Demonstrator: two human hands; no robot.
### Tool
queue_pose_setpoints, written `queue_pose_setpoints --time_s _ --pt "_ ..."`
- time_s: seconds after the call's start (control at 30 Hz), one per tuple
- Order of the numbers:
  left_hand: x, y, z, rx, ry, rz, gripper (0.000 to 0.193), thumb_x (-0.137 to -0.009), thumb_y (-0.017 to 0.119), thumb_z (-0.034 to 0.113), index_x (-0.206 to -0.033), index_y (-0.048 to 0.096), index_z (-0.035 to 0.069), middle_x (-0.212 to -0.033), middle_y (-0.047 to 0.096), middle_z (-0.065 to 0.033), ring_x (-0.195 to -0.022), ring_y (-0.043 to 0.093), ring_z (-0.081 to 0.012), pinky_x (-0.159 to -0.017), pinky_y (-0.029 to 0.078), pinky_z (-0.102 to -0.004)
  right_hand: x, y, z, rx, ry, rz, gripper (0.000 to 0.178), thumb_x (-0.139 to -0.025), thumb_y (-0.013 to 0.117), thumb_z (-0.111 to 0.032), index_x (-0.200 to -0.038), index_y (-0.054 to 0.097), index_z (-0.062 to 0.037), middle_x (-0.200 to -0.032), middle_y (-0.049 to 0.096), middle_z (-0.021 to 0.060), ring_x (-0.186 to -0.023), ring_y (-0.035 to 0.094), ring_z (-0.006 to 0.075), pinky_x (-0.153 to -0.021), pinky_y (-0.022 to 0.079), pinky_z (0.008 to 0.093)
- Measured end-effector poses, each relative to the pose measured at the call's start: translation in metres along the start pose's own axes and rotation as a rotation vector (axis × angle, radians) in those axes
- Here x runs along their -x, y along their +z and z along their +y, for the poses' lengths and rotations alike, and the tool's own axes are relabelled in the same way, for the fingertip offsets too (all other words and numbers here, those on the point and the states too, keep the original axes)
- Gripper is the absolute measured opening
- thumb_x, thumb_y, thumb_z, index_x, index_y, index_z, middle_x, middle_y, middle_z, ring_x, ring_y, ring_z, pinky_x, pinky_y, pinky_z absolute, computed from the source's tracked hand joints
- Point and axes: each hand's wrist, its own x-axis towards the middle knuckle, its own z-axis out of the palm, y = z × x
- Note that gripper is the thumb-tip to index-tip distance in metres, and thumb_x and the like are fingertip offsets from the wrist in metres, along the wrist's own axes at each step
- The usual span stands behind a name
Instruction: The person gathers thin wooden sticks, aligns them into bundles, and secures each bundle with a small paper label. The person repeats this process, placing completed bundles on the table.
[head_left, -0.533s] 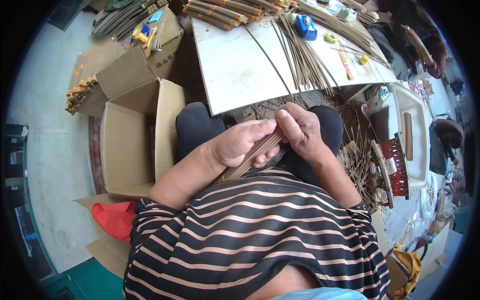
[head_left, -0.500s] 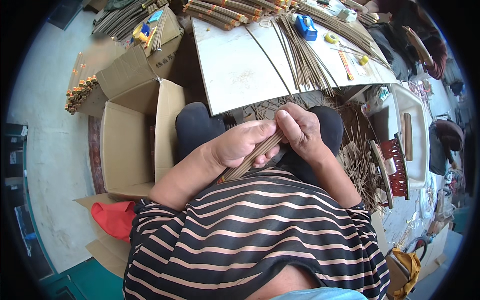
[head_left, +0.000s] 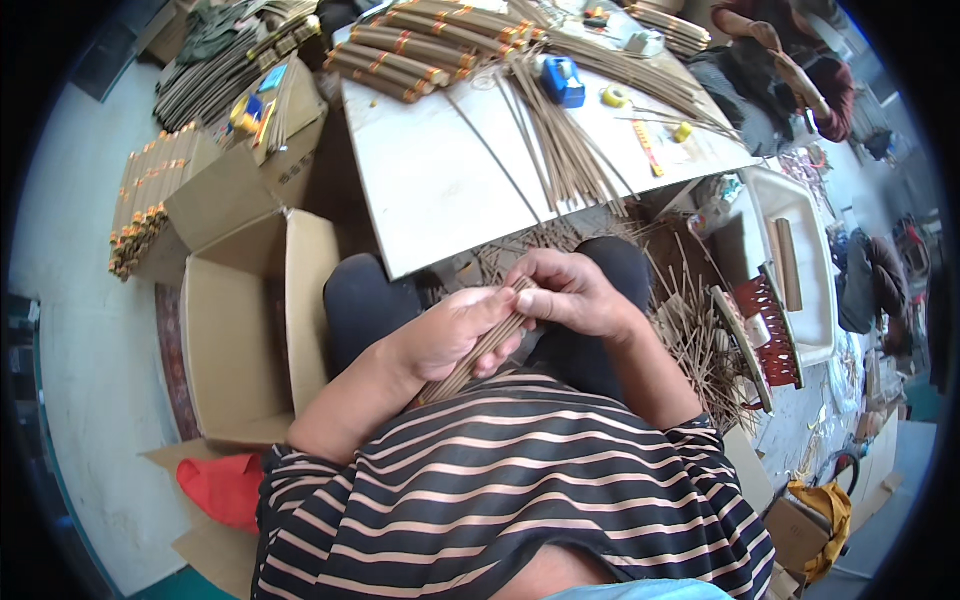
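A bundle of thin brown incense sticks [head_left: 470, 371] lies slanted across my lap, its lower end against the striped shirt. My left hand [head_left: 452, 335] is closed around its upper part, thumb along the top and fingertips showing beneath. My right hand [head_left: 572, 293] pinches the bundle's upper end between thumb and bent fingers, touching the left thumb's tip. The fingers partly cover that end, so I cannot tell whether a tie or band is there.
Ahead stands a white table [head_left: 430, 190] with banded stick bundles [head_left: 400, 50], loose sticks [head_left: 565, 150] and a blue tape dispenser [head_left: 563, 82]. An open cardboard box [head_left: 235, 340] is at left. Loose sticks [head_left: 695, 345] fill a space at right, near a white tub [head_left: 815, 300]. Another person [head_left: 790, 80] sits far right.
The whole view has shifted, so the table and box appear further left and lower. My right thumb has come down onto the bundle's end; the left hand keeps its hold.
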Motion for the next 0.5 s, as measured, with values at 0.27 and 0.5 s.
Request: queue_pose_setpoints --time_s 0.27,0.5 --pt "-0.006 -0.003 0.003 -0.052 0.011 -0.163 0.045 -0.094 0.040 0.042 -0.099 0.050 -0.001 -0.084 0.061 -0.0116 -0.070 0.063 -0.0138 -0.064 0.053 -0.0221 -0.003 -0.005 0.004 0.227 -0.246 -0.016 0.017 -0.087 0.061 -0.017 -0.091 0.059 0.0000 -0.074 0.059 0.0019 -0.065 0.057 0.0066 -0.059 0.047 0.0213" --pt "-0.014 -0.006 0.007 0.182 -0.071 -0.058 0.045 -0.093 0.044 0.041 -0.098 0.050 -0.003 -0.068 0.051 -0.0082 -0.045 0.044 -0.0099 -0.043 0.038 -0.0200 -0.011 -0.019 0.015 0.213 -0.189 0.044 0.023 -0.078 0.071 -0.020 -0.090 0.061 -0.0025 -0.070 0.058 0.0004 -0.066 0.054 0.0075 -0.057 0.044 0.0229"
